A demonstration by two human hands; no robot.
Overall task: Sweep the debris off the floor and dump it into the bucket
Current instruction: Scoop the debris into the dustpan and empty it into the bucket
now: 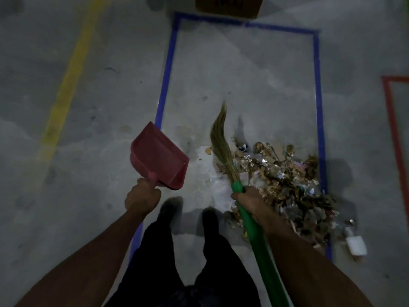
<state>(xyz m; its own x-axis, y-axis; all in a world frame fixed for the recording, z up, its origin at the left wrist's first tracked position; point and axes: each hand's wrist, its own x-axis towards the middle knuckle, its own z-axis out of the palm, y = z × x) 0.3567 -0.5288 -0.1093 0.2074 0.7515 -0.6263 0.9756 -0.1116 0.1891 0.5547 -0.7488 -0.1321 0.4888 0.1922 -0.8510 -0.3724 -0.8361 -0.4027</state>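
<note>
On the concrete floor (243,69), inside a blue tape rectangle (164,85), debris (287,180) sits heaped at the near right corner, some of it spilling onto the tape. Mixed stuff: dry leaves, torn paper, foil-like scraps, a small white bottle (355,242) at the outer edge. No bucket clearly visible; a brown box (230,5) sits at the far end, cut off by the frame.

Left hand (141,196): fingers wrapped round the handle of a red dustpan (158,156), pan held off the floor, mouth tilted away. Right hand (252,202): fingers closed round the green handle of the broom (221,140), near the collar where the bristles start. Bristle head points away, just left of the heap, tip blurred.

Handling, as a judgement:
- Debris looks light and loose, likely to scatter or drift under a hard stroke; short, low strokes suit it.
- Leaves brittle, may crumble into finer bits.
- Bottle is heavier and may roll instead of sliding with the rest.
- Grass bristles soft and flexible, so pressure near the collar gives better control; the present low grip fits that.
- Dustpan rigid, light, one-handed by its handle; lip needs to sit flat on the floor beside the heap before sweeping in.

Pan looks empty, heap unswept
</note>
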